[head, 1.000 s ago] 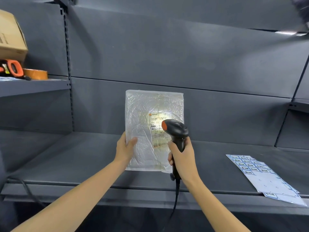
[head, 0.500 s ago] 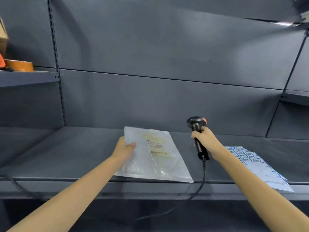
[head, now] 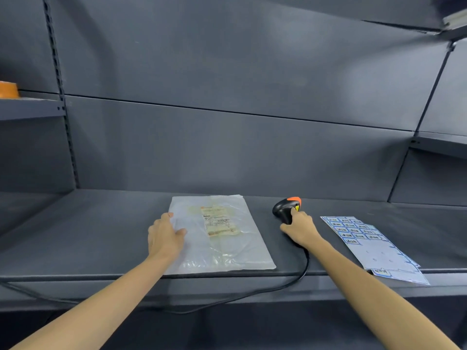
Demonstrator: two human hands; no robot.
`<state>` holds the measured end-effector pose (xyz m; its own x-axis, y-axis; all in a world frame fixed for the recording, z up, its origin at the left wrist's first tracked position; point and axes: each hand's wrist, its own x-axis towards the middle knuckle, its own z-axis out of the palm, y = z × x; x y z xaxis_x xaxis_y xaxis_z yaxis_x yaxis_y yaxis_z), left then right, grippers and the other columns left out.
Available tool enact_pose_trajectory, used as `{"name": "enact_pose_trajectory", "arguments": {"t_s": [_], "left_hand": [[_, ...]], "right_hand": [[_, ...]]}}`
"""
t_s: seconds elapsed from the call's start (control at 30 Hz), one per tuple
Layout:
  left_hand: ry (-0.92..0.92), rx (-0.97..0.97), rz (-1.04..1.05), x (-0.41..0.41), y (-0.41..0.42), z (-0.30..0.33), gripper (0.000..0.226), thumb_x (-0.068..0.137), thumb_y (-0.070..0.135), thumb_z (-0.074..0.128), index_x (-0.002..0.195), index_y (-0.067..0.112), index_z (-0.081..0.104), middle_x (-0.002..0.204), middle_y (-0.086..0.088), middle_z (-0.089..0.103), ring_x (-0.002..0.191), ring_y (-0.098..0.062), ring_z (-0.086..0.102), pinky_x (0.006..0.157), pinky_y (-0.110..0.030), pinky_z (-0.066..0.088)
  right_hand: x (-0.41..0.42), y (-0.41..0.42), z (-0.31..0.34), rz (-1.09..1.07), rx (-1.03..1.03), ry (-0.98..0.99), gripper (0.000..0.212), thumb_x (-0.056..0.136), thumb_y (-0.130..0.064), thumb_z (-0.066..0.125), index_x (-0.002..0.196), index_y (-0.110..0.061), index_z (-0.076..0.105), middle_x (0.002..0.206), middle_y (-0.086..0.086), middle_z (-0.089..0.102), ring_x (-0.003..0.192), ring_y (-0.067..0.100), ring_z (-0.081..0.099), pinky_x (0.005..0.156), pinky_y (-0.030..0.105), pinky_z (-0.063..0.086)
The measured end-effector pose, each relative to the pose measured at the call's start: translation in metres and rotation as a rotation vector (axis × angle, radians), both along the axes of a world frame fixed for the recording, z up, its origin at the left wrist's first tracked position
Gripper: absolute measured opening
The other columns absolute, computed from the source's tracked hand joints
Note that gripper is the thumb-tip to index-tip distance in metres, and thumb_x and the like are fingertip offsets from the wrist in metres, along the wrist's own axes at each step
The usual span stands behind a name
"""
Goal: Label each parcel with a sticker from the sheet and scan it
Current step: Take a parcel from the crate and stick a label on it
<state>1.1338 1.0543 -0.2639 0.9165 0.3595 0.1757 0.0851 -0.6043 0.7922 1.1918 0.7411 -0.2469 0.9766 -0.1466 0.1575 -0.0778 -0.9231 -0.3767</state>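
Note:
A clear plastic parcel [head: 227, 243] with a printed label on top lies flat on the grey shelf [head: 101, 236]. My left hand [head: 164, 236] rests on the parcel's left edge, fingers spread. To the right of the parcel, the black barcode scanner [head: 285, 208] with an orange tip lies on the shelf, and my right hand [head: 299, 228] is wrapped around its handle. Further right lies the sticker sheet [head: 366, 246], with blue-framed stickers on its far half and its near corner over the shelf edge.
The scanner's black cable [head: 252, 294] hangs over the shelf's front edge and runs left below it. An orange tape roll [head: 7, 89] sits on a higher shelf at the far left. Grey back panels close the shelf behind.
The parcel went from held upright under the scanner to lying flat on the shelf. My right hand moved the scanner to the right and down onto the shelf.

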Motion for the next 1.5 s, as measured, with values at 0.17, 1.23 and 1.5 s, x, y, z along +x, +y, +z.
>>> {"name": "enact_pose_trajectory", "arguments": {"t_s": [0.17, 1.23, 1.5], "left_hand": [[0.045, 0.173, 0.019, 0.005, -0.004, 0.003, 0.049, 0.094, 0.014, 0.054, 0.14, 0.008, 0.039, 0.131, -0.021, 0.048, 0.126, -0.038, 0.038, 0.102, -0.044, 0.035], [-0.192, -0.161, -0.035, -0.009, 0.022, 0.019, 0.029, 0.099, 0.016, 0.036, 0.122, 0.008, 0.051, 0.128, -0.005, 0.054, 0.095, -0.018, 0.045, 0.081, -0.027, 0.032], [-0.206, -0.204, -0.084, -0.012, 0.011, 0.019, 0.029, 0.1, 0.017, 0.035, 0.124, 0.01, 0.05, 0.13, -0.004, 0.053, 0.097, -0.017, 0.046, 0.07, -0.025, 0.038]], "right_hand": [[0.002, -0.006, 0.002, 0.028, -0.202, 0.088, 0.058, 0.096, -0.044, 0.043, 0.136, -0.003, 0.035, 0.14, 0.019, 0.041, 0.128, 0.038, 0.033, 0.102, 0.042, 0.032], [-0.063, -0.193, 0.013, -0.767, 0.307, -0.019, 0.073, 0.071, -0.021, 0.085, 0.124, 0.011, 0.047, 0.128, 0.034, 0.046, 0.12, 0.047, 0.043, 0.098, 0.049, 0.04], [-0.074, -0.181, 0.005, -0.796, 0.247, -0.111, 0.068, 0.074, -0.019, 0.082, 0.125, 0.008, 0.045, 0.13, 0.033, 0.043, 0.121, 0.045, 0.039, 0.101, 0.049, 0.034]]}}
